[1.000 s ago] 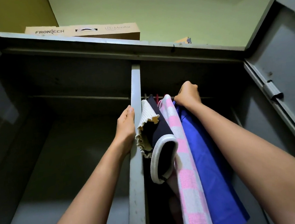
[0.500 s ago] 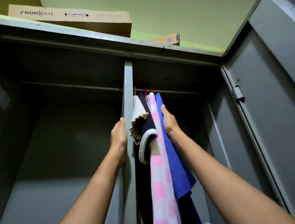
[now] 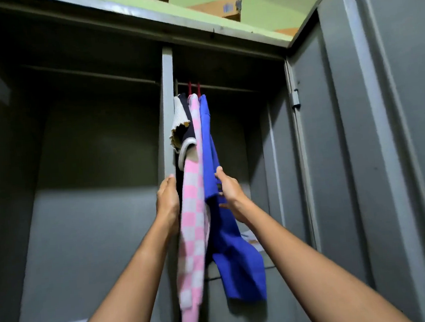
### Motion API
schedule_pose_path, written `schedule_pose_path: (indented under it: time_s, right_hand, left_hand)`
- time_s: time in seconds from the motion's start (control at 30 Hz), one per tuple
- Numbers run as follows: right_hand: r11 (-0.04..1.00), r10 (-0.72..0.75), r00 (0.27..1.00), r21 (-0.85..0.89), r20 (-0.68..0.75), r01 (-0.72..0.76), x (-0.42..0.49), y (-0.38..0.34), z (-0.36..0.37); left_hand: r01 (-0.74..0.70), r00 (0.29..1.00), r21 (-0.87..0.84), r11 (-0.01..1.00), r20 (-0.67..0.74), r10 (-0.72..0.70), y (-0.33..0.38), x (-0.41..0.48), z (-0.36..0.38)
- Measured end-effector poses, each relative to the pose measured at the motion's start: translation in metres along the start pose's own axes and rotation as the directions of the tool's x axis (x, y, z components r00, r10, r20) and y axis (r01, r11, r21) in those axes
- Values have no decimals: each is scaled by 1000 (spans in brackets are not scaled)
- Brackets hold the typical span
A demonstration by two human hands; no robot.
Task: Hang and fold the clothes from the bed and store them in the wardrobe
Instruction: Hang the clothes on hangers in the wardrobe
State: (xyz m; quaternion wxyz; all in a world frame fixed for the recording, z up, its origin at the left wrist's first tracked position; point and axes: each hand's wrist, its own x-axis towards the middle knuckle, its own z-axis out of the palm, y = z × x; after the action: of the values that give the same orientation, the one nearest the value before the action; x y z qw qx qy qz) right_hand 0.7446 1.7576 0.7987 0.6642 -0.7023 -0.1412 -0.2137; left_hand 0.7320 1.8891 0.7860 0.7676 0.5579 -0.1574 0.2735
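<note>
Pink checked garment (image 3: pixel 194 213) and blue garment (image 3: pixel 229 249) are hung on the rail (image 3: pixel 228 87) in the right compartment of the wardrobe (image 3: pixel 346 149). The left hand (image 3: pixel 168 199) and right hand (image 3: pixel 229 191) are laid flat on either side of them — fingers straight, nothing gripped. A hanger (image 3: pixel 189 87) could be unhooked by a downward drag.

Pink checked garment (image 3: pixel 192 214) and blue garment (image 3: pixel 231 251) in the wardrobe (image 3: pixel 91 171) — left hand (image 3: pixel 168 200), right hand (image 3: pixel 230 191) either side

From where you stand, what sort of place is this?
Probably a bedroom or home storage corner, facing an open grey metal wardrobe. Clothes, a pink checked garment and a blue garment, hang from its rail, and cardboard boxes sit on top against a green wall.
</note>
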Motion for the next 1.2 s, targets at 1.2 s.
schedule_pose_path:
  time_s: [1.2]
  right_hand:
    - [897, 209, 455, -16, -866, -442, -632, -43, -295]
  left_hand:
    - [746, 269, 113, 656, 851, -452, 20, -611, 179]
